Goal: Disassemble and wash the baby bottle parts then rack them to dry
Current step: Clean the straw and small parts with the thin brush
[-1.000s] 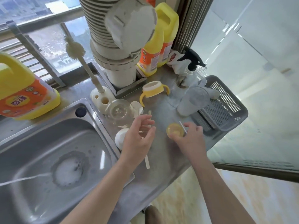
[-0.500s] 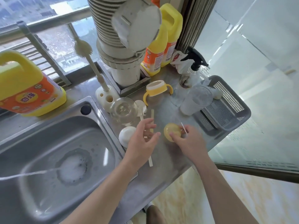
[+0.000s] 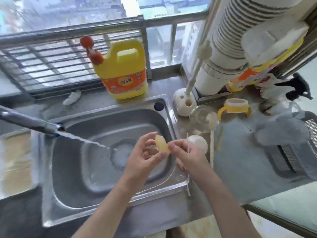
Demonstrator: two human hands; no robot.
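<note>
Holding yellow nipple (image 3: 162, 145) now over sink (image 3: 106, 177)

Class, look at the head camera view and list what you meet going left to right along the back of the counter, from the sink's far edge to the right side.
Yellow detergent jug → white brush holder → clear glass bowl → yellow handled bottle collar → black spray trigger.

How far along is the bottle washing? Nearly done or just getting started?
Early, I'd say. The bottle already lies in pieces on the counter: handled collar, clear dome cap, straw. Right now the left hand and right hand hold a yellowish soft part over the sink, near the running water. The grey drying basket looks blurred; the other pieces seemingly still await washing and racking.
</note>
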